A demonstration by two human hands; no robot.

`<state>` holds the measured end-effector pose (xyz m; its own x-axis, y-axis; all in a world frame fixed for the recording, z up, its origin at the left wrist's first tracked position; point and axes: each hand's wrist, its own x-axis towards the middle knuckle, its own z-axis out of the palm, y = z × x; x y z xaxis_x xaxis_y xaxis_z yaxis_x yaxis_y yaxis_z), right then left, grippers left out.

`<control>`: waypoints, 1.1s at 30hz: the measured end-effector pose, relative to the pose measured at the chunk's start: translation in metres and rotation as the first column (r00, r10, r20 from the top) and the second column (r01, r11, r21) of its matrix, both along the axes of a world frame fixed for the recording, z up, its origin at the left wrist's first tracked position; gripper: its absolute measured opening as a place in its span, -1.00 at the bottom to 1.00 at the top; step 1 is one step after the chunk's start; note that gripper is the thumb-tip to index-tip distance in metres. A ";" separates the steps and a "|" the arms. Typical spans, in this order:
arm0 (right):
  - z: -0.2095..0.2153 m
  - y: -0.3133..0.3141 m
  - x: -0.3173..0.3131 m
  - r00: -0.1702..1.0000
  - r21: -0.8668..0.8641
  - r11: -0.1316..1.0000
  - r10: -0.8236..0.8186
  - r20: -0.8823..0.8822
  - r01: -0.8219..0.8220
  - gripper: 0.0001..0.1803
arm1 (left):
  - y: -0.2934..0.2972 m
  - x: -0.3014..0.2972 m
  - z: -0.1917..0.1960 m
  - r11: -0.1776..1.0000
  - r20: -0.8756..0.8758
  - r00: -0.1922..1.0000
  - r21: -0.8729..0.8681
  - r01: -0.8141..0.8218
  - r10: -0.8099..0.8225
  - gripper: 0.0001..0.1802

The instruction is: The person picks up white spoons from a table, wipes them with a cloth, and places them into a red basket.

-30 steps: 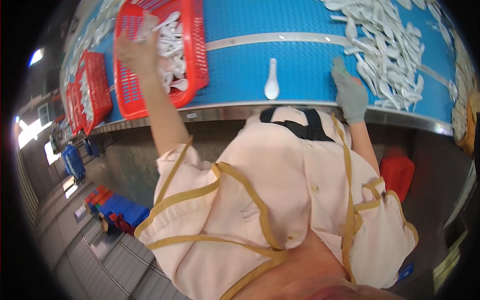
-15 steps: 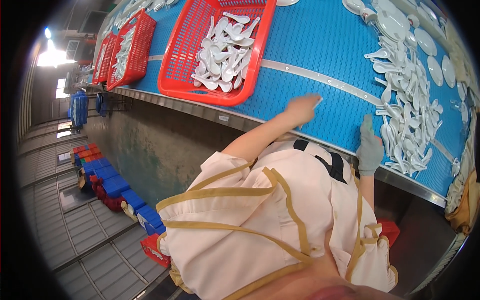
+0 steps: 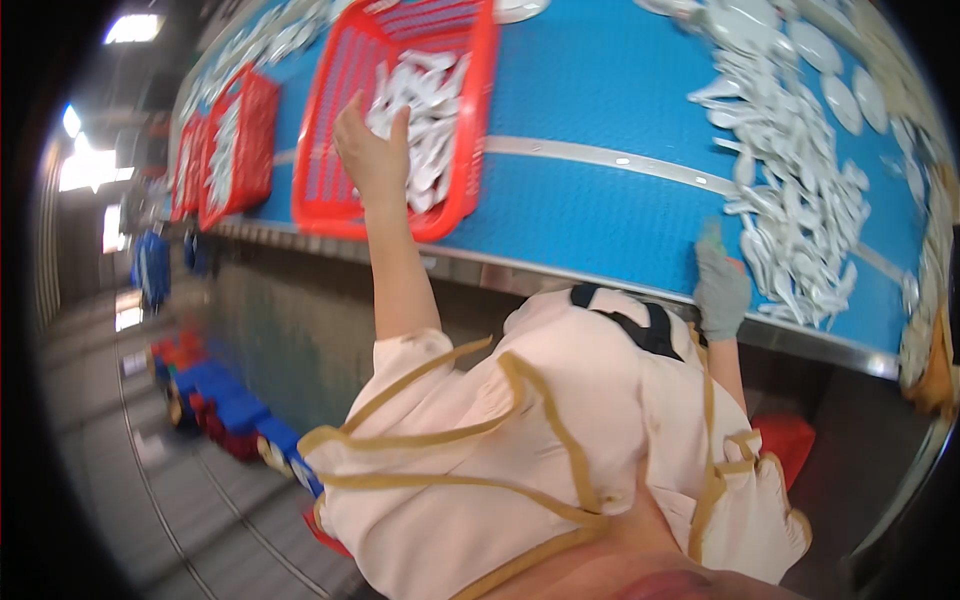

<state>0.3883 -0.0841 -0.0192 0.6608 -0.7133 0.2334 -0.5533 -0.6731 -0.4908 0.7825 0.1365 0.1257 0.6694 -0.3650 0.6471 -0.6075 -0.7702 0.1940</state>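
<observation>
My left hand (image 3: 372, 158) is bare and reaches over the near side of a red plastic basket (image 3: 478, 90). Its thumb and fingers are apart, and I see nothing between them. White ceramic spoons (image 3: 432, 125) lie heaped inside that basket, just beyond the hand. My right hand (image 3: 722, 290), in a grey glove with a greenish fingertip, rests at the near edge of the blue work surface (image 3: 580, 200). Its fingers look stretched out, and no held thing shows. Right beside it spreads a large loose pile of white spoons (image 3: 795, 210).
Further left stand more red baskets (image 3: 245, 150) holding white pieces. White oval dishes (image 3: 840, 105) lie beyond the spoon pile. A metal strip (image 3: 600, 160) crosses the blue surface. Blue crates (image 3: 225, 385) line the floor at left.
My left hand has swung left from the blue surface to over the basket, and the white piece it held no longer shows. The right hand stays by the pile. The view has shifted and blurred.
</observation>
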 end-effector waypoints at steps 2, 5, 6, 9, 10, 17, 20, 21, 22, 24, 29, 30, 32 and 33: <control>-0.008 -0.002 0.003 0.998 0.034 0.997 -0.064 0.029 0.063 -0.85 | -0.056 -0.030 -0.010 0.955 -0.159 0.944 -0.107 0.275 -0.290 -0.38; 0.002 -0.001 0.006 0.998 0.023 0.998 -0.058 -0.021 0.058 -0.82 | -0.139 -0.060 -0.035 0.788 -0.354 0.717 -0.107 0.607 -0.600 -0.44; 0.006 -0.001 0.005 0.997 0.014 0.999 -0.032 -0.071 0.033 -0.82 | -0.170 -0.071 -0.045 0.749 -0.425 0.653 -0.100 0.655 -0.627 -0.43; 0.010 -0.002 0.005 0.993 0.041 0.997 -0.054 -0.109 0.059 -0.80 | -0.257 -0.100 -0.078 0.577 -0.474 0.487 -0.055 0.815 -0.734 -0.40; 0.010 -0.002 0.005 0.992 0.082 0.992 -0.088 -0.094 0.096 -0.78 | -0.287 -0.106 -0.089 0.562 -0.472 0.471 -0.064 0.825 -0.745 -0.40; -0.006 -0.007 -0.007 0.996 0.216 0.976 0.019 -0.091 0.001 -0.67 | -0.468 -0.121 -0.144 0.301 -0.409 0.379 0.244 0.922 -0.830 -0.19; -0.038 -0.001 -0.015 0.990 0.344 0.939 -0.060 0.128 0.013 -0.82 | -0.500 -0.120 -0.172 0.218 -0.493 0.392 0.373 0.902 -0.776 -0.10; -0.034 -0.002 -0.017 0.991 0.368 0.930 -0.069 0.119 0.020 -0.82 | -0.499 -0.114 -0.181 0.214 -0.555 0.432 0.415 0.884 -0.711 -0.06; -0.020 -0.008 -0.016 0.995 0.573 0.818 -0.088 0.047 0.045 -0.82 | -0.494 -0.111 -0.190 0.266 -0.514 0.441 0.379 0.886 -0.736 -0.03; -0.024 -0.012 -0.017 0.999 0.700 0.714 -0.041 0.014 0.019 -0.79 | -0.478 -0.114 -0.184 0.273 -0.526 0.461 0.396 0.877 -0.715 -0.08; -0.023 -0.009 -0.012 0.984 0.555 0.832 -0.111 0.141 0.014 -0.84 | -0.385 -0.096 -0.179 0.441 -0.514 0.598 0.405 0.801 -0.615 -0.21; -0.023 -0.010 -0.010 0.984 0.648 0.759 -0.159 0.082 0.069 -0.86 | -0.362 -0.094 -0.176 0.472 -0.527 0.611 0.389 0.791 -0.591 -0.23; -0.031 -0.007 -0.010 0.989 0.576 0.817 -0.094 0.116 0.010 -0.81 | -0.317 -0.095 -0.176 0.542 -0.499 0.666 0.391 0.744 -0.554 -0.17; -0.035 -0.004 -0.015 0.990 0.581 0.814 -0.081 0.116 -0.002 -0.81 | -0.296 -0.098 -0.176 0.574 -0.485 0.686 0.382 0.724 -0.542 -0.16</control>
<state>0.3735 -0.0886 -0.0546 0.6222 -0.7683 -0.1499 -0.4769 -0.2202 -0.8509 0.6845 -0.1596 -0.0500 0.2410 -0.9695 0.0451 -0.9608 -0.2317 0.1525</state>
